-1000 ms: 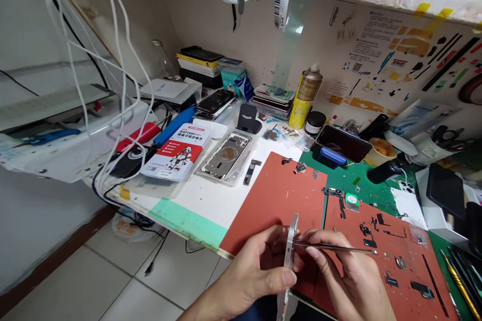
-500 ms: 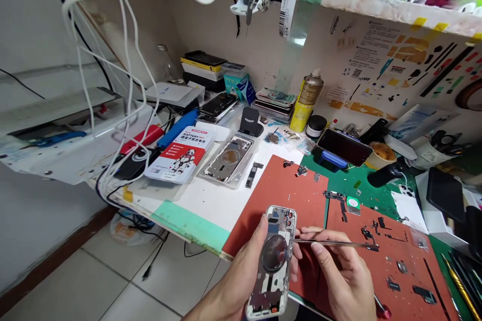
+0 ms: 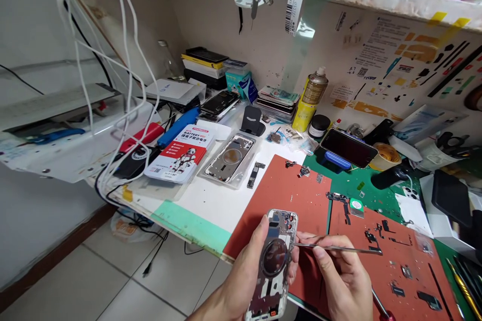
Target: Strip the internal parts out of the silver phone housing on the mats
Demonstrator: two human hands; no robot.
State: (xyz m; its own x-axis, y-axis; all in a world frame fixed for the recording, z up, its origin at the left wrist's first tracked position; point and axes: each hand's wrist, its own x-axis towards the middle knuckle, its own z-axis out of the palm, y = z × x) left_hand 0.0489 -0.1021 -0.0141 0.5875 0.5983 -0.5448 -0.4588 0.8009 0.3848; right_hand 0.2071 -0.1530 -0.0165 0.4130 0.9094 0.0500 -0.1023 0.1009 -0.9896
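An opened phone housing [image 3: 274,288], with a dark round coil in its middle, is held tilted upright near the bottom centre. My left hand [image 3: 241,278] grips it from the left, thumb along its left edge and fingertips showing at the right edge. In my right hand [image 3: 341,271] is a thin metal tool [image 3: 348,249], pinched between thumb and fingers. Its left tip meets the housing's right edge beside the coil. Below the hands lies a red-brown mat [image 3: 286,180].
Small phone parts [image 3: 372,236] lie on the mat's right side. A second housing [image 3: 230,158] and a battery box [image 3: 179,153] sit at the left. Beyond the mat are a propped phone [image 3: 348,148] and a spray can [image 3: 311,99]. A shelf [image 3: 354,0] hangs above.
The view has shifted slightly, so the bench items sit a little differently in the picture. Both hands keep their grips, and the tool's tip stays at the housing's right edge.
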